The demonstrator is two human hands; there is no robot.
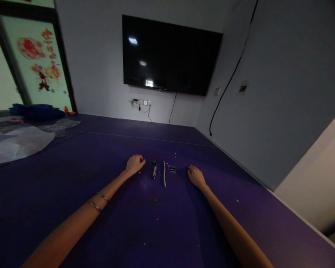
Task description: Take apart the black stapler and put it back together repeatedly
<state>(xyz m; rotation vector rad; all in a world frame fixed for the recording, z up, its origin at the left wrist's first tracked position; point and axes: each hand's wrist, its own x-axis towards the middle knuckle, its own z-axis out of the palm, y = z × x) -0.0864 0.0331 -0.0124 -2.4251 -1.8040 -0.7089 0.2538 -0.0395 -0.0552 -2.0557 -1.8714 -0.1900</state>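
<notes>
My left hand (135, 165) rests on the purple tabletop (156, 230), fingers loosely bent, with a gap between thumb and forefinger. A small dark red spot shows at that gap, too small to make out. Just right of it lies a slim black-and-white tool-like piece (154, 171). Beside that is a short length of pale, slightly bent cable or tube (164, 174). A small clear packet or plate with dark bits (172, 169) comes after it. On the far side of these, my right hand (196, 176) lies palm down, fingers lightly spread, apart from the packet.
White plastic sheeting (25, 143) and a dark blue cloth bundle (36, 111) lie at the far left. Tiny pale scraps dot the table. A wall on the right borders the table, with a black cable (226, 87) hanging down. A television (170, 56) hangs on the wall ahead.
</notes>
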